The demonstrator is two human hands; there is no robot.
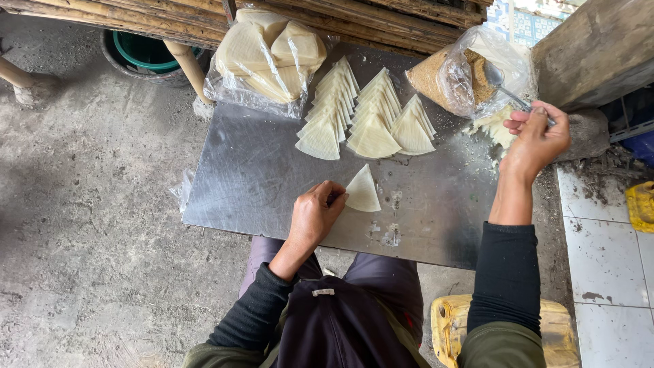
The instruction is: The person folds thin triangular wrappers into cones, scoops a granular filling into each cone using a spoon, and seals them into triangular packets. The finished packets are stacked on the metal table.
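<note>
My left hand (317, 211) holds a pale triangular wrapper (362, 191) by its left edge, flat on the metal sheet (259, 170). My right hand (538, 136) grips the handle of a metal spoon (507, 88) whose bowl is inside a clear plastic bag of brown crumbly filling (453, 78). Three fanned rows of the same triangular wrappers (368, 112) lie at the far side of the sheet, between the two hands.
A clear bag of pale wrapper stacks (269, 54) rests at the sheet's far left. A bamboo bench (170, 17) runs behind, with a green bucket (146, 51) under it. A yellow jerrycan (453, 327) stands by my right leg. White tiles (606, 259) lie to the right.
</note>
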